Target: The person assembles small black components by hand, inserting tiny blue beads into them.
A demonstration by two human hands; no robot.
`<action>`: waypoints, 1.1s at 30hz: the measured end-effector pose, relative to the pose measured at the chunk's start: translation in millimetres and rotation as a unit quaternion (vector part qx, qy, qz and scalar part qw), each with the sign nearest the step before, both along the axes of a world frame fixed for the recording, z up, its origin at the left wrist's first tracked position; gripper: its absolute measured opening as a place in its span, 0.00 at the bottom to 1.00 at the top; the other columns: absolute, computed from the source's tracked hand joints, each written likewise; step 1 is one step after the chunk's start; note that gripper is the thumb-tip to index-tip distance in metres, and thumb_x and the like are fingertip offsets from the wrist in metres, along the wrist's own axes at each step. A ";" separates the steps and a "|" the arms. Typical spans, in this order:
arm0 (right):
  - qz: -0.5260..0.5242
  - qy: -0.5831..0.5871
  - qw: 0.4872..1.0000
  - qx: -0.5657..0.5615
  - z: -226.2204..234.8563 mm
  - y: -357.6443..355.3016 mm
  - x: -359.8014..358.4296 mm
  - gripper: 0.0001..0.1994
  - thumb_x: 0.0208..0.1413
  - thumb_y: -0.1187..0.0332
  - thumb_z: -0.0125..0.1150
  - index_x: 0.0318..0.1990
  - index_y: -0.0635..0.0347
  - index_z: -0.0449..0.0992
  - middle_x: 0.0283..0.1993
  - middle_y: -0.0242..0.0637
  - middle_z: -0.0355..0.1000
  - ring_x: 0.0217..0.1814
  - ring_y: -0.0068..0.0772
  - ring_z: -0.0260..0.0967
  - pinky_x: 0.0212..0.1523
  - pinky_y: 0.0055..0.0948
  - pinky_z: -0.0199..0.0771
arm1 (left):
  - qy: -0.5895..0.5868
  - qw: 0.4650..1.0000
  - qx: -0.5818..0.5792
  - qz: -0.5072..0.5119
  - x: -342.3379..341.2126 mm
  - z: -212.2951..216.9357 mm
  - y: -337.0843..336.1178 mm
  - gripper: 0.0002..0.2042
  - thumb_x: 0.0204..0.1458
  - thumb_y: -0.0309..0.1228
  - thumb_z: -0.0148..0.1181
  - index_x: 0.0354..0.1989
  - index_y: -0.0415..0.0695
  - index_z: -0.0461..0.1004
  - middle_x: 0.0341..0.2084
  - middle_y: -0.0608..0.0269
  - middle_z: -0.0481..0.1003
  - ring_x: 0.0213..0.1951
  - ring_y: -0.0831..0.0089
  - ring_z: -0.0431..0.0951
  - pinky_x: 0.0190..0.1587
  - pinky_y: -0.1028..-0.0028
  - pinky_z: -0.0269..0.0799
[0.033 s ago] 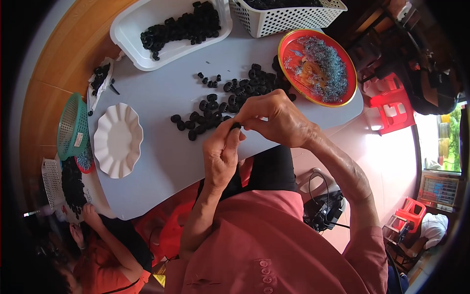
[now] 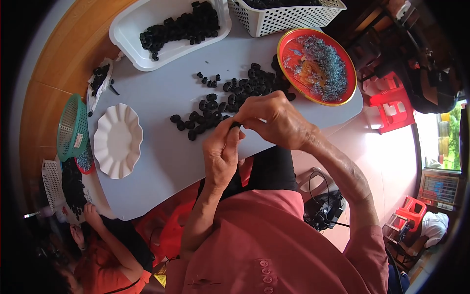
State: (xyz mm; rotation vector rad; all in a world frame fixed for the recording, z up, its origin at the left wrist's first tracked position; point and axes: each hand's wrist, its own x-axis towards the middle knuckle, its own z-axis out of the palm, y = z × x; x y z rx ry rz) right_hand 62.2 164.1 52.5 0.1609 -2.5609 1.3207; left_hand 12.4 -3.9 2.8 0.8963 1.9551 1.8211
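My left hand [image 2: 221, 153] pinches a small black plastic piece [image 2: 235, 125] between thumb and forefinger, just above the table's near edge. Close against it, the fingertips of my right hand [image 2: 276, 120] are pressed together at the same piece; whether they grip it or something smaller is hidden. Beyond both hands lies a loose heap of small round black plastic pieces [image 2: 211, 105]. To the right of the heap, a red plate [image 2: 291, 62] with a gold rim holds many tiny silvery metal pieces [image 2: 325, 68].
At the back stand a white tray [image 2: 125, 35] of black pieces and a white perforated basket [image 2: 267, 23]. A white scalloped dish [image 2: 117, 142] sits on the left of the grey table [image 2: 161, 161], near a green basket [image 2: 78, 122]. Another person's hand [image 2: 92, 215] is at lower left.
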 end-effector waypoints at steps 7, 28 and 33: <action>0.027 -0.009 0.999 0.016 1.1 2.3 -2.4 0.13 0.44 0.78 0.63 0.41 0.63 0.79 0.32 0.40 0.77 0.32 0.37 0.77 0.35 0.31 0.77 | -0.008 0.999 0.033 -0.005 -4.1 -6.0 -0.8 0.09 0.61 0.29 0.51 0.44 0.37 0.74 0.24 0.66 0.75 0.28 0.80 0.73 0.34 0.78 0.70; -0.046 0.123 0.983 0.127 -38.4 -20.3 8.3 0.24 0.43 0.65 0.65 0.48 0.69 0.70 0.41 0.47 0.72 0.41 0.45 0.71 0.43 0.37 0.72 | -0.235 0.970 0.048 -0.045 -5.2 2.3 -3.3 0.14 0.64 0.36 0.47 0.44 0.36 0.73 0.23 0.69 0.73 0.27 0.84 0.70 0.31 0.82 0.65; -0.047 0.181 0.977 0.102 -54.4 -26.0 14.0 0.25 0.41 0.70 0.67 0.51 0.66 0.71 0.42 0.45 0.73 0.41 0.46 0.72 0.42 0.38 0.73 | -0.311 0.946 0.079 -0.042 1.9 -5.0 -6.3 0.14 0.64 0.34 0.46 0.45 0.35 0.73 0.27 0.70 0.72 0.30 0.84 0.70 0.35 0.83 0.67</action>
